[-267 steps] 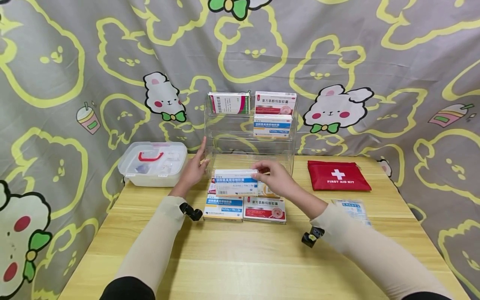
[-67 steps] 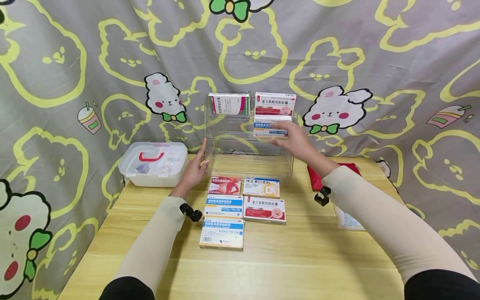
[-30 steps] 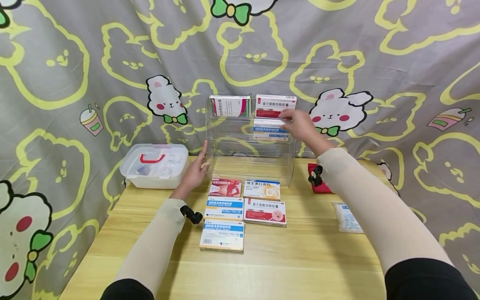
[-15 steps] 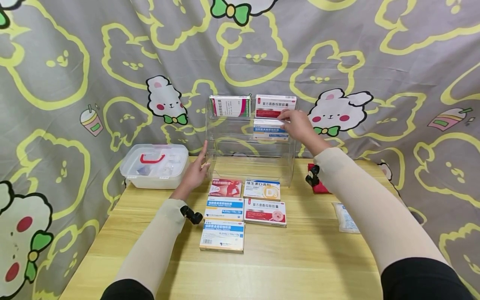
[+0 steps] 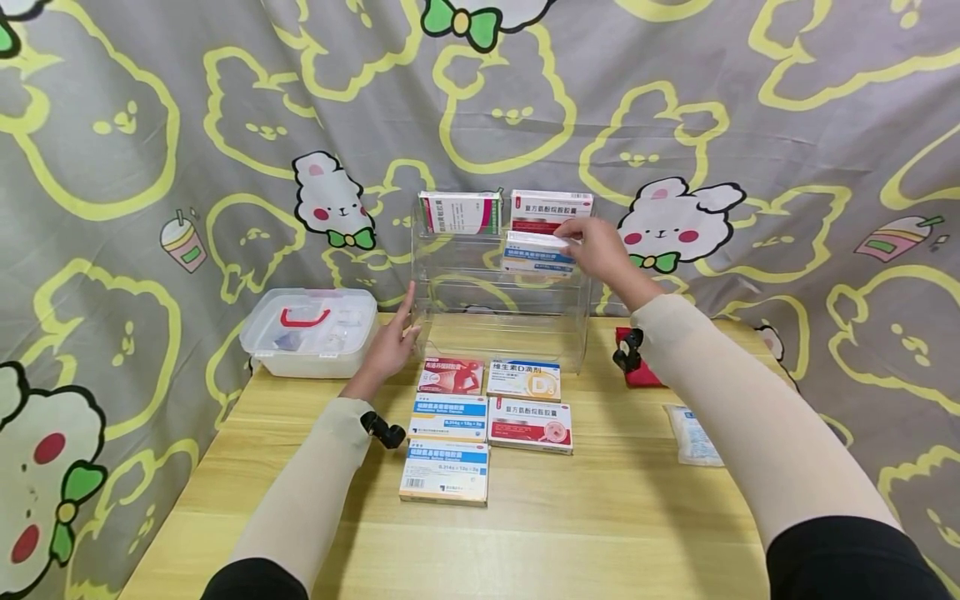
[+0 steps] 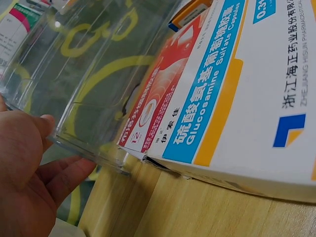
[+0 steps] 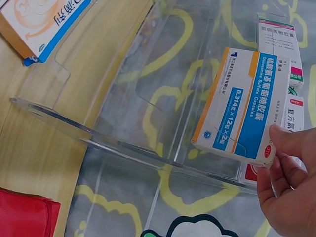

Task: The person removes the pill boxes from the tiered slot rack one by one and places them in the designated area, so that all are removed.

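Observation:
My right hand pinches the right end of a blue-and-white medicine box between thumb and fingers. That box stands at the second tier of a clear acrylic rack, just below a red-and-white medicine box on the top tier. Left of that one, a green-and-magenta medicine box shares the top tier. At the rack's left side, my left hand touches the side wall with fairly straight fingers; in the left wrist view its fingertips lie along the clear edge.
In front of the rack lie several medicine boxes, including a vitamin D box and a glucosamine box. A lidded plastic case stands left. On the right are a partly hidden red pouch and a white packet.
Since 8.9 seconds ago, a blue-and-white box has come to lie at the front on the table. My right hand moved to the rack, and its box has just risen slightly.

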{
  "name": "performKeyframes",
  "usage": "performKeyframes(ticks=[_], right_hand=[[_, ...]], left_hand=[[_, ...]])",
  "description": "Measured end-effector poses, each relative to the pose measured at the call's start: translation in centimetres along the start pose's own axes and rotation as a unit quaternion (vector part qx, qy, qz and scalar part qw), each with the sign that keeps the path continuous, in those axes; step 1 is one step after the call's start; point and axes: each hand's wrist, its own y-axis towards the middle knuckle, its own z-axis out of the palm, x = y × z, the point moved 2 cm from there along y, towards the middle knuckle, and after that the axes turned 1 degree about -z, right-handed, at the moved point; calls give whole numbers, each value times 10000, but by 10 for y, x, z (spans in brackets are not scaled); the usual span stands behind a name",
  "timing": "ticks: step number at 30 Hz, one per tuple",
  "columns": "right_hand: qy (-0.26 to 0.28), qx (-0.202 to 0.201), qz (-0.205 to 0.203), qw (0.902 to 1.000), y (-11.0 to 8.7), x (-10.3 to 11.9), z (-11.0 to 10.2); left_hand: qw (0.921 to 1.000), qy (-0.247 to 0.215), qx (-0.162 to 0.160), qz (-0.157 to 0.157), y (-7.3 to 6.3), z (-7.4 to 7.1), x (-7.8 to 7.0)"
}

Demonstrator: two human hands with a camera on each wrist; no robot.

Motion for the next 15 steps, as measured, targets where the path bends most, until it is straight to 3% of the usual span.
performKeyframes(ticks=[15], right_hand=[[181,19,-113,9998,-1,18,-19]], left_hand=[[10000,-41,21,-61,0,0,1]])
